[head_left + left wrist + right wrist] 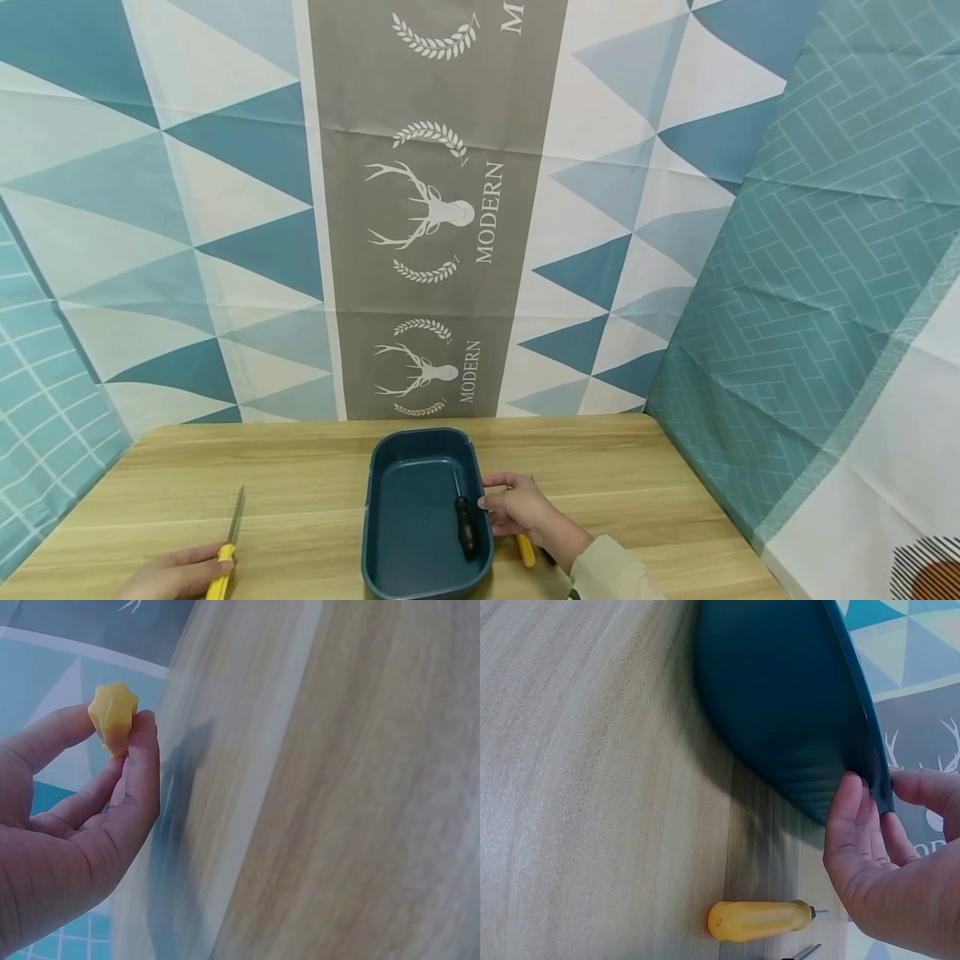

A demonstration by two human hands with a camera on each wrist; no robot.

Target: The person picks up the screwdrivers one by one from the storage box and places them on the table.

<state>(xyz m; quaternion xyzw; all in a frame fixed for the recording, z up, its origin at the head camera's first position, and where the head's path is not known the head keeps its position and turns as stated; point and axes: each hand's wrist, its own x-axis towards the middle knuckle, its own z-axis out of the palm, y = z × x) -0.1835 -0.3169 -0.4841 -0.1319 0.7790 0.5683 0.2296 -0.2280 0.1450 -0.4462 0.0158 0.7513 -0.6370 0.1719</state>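
Note:
My left hand (176, 573) pinches a yellow-handled tool (224, 551) with a long, tapering grey metal shaft that points up and away. In the left wrist view only the fluted, star-shaped end of its handle (114, 711) shows between thumb and fingers. My right hand (522, 508) grips the right wall of a dark blue rectangular bin (367, 533) at its rim. Inside the bin, along its right side, lies a screwdriver with a black handle (466, 528) and a thin shaft. The right wrist view shows fingers on both sides of the bin's rim (874, 742).
On the wooden table (300, 492), below the right hand, lies a yellow-handled screwdriver (761, 919). Another tool's metal tip (807, 952) shows beside it. A patterned cloth (427, 292) hangs behind the table, and a teal cloth (817, 275) hangs along its right side.

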